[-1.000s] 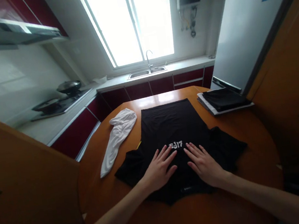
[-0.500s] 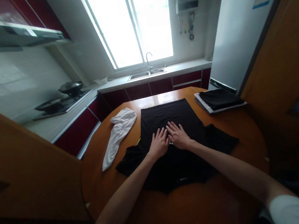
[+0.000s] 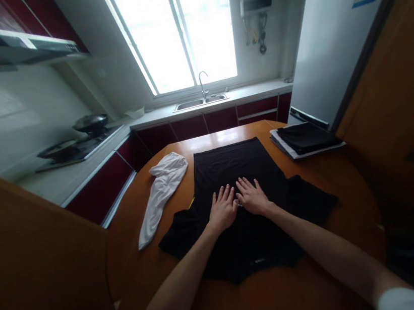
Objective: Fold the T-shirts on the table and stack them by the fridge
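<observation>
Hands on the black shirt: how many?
2. The left hand lies palm-down near the middle of the black shirt; the right hand lies palm-down just to its right. Both show plainly; no others seem hidden.

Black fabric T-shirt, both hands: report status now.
Left bare hand, right bare hand: open, palms down on black fabric T-shirt. Shirt spread flat, sleeves out. Crumpled white cloth beside it, not touching.

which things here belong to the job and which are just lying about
In the job:
- black shirt, under left hand and right hand
- table, beneath it

Apparently lying about:
- white cloth
- folded pile
- pan
</observation>
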`<state>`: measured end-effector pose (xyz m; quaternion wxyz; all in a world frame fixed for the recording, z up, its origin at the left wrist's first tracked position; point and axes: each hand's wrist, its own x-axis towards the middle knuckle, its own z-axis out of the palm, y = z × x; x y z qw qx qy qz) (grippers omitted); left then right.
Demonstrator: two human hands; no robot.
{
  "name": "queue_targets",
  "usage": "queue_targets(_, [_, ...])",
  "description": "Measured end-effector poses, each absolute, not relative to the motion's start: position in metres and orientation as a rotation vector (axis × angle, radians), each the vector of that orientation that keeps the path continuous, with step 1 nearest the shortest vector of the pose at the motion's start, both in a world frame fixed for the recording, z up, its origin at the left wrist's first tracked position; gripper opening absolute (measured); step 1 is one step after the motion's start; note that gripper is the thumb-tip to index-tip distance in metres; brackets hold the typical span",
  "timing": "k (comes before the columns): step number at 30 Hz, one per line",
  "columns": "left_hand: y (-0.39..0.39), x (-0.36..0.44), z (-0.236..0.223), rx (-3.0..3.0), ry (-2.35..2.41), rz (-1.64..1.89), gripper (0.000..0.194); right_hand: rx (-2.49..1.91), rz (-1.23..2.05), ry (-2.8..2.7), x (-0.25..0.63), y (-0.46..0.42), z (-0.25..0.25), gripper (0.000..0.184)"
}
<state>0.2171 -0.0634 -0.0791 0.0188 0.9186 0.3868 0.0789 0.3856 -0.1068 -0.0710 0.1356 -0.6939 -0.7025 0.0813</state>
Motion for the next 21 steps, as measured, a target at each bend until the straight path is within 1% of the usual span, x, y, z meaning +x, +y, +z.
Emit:
queue_targets(10, [-0.068,0.219,-0.072,2.818,1.248,0.220,0.057,-2.381,0.160,-1.644,0.422,-0.105,-0.076,0.063])
queue_targets(14, [-0.068,0.220,-0.068,2.781,1.247,0.294,0.059,-2.399,0.150,-1.633,0.424,-0.106,-0.075,0.063])
queue_targets(17, [-0.069,0.219,-0.065,2.796,1.199,0.359,0.057,-2.396,0.130,-1.637,0.423,-0.107,-0.074,0.063])
queue_targets(21, [-0.071,0.215,-0.064,2.823,1.102,0.210,0.059,-2.397,0.136,-1.675,0.422,-0.108,-0.074,0.062])
